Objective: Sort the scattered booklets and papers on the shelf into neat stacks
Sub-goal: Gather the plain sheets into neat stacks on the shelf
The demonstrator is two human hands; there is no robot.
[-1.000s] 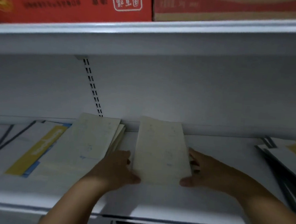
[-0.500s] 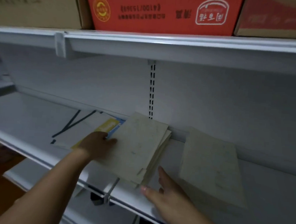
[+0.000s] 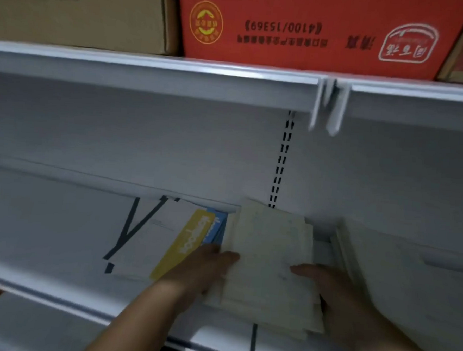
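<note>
The head camera, the only view here, shows both hands closing on the fanned pale stack [image 3: 268, 256], which lies on the shelf [image 3: 55, 294] just below the slotted upright [image 3: 279, 164], with its sheets splayed at the near right corner and overhanging the shelf's front edge. A second ago the two hands were squaring a different pile further right. Half a second ago the left hand had already gone across to this one while the right hand was only reaching in with straight fingers. Now the left hand [image 3: 205, 271] grips the stack's left edge, thumb laid over the top sheet and the fingers tucked out of sight beside it. The right hand [image 3: 334, 295] has arrived at the opposite edge, thumb on top and the rest curled round the side, so both read as holding the stack rather than resting on it. The earlier pile [image 3: 347, 253] is only a blurred pale edge just beside the right hand, left lying against the back wall, which suggests that one is finished. To the left, partly under the fanned stack, lies the yellow-banded booklet [image 3: 185, 243] on larger white sheets with black lines [image 3: 145, 232], apparently untouched. My reading is that one stack is done, the second is about to be tapped square, and the mixed papers on the left remain to be sorted
</note>
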